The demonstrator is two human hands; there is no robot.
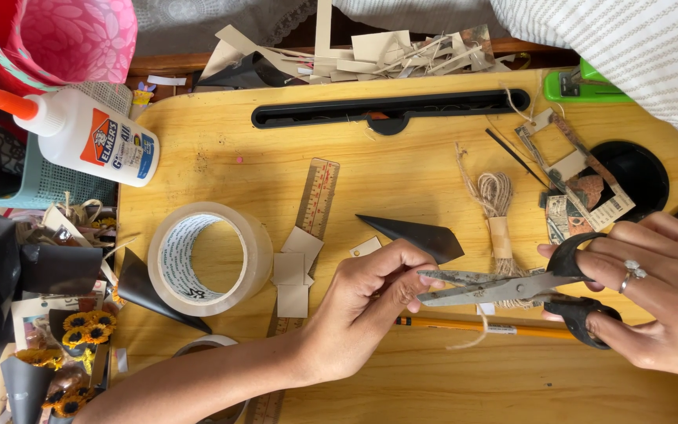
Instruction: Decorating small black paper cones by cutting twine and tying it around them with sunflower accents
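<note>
Head view is looking straight down on a yellow wooden lap table (402,385) crowded with craft supplies. Low and right of centre, the right hand (653,294) is gripping a pair of black-handled scissors (512,289), fingers threaded through the loops and closed around them, a ring showing on one finger. Its blades are pointing left and standing slightly parted. The left hand (370,294), reaching in from the lower left of the frame, is pinching a strand of jute twine (472,334) between thumb and fingertips, right at the blade tips; the loose end is curling down below the scissors. A yellow pencil (480,326) is lying just beneath the hands.

Above the scissors, a small bundle of twine (497,206) is resting on the table, with a black paper cone (417,234) just to its left. Left of centre, a roll of clear tape (209,257) is sitting beside a wooden ruler (317,196) and some beige paper tags (292,271). A white glue bottle (88,135) is lying in the upper left. Paper scraps (370,53) are piling along the top edge, and a green stapler (582,86) is showing at the upper right.
</note>
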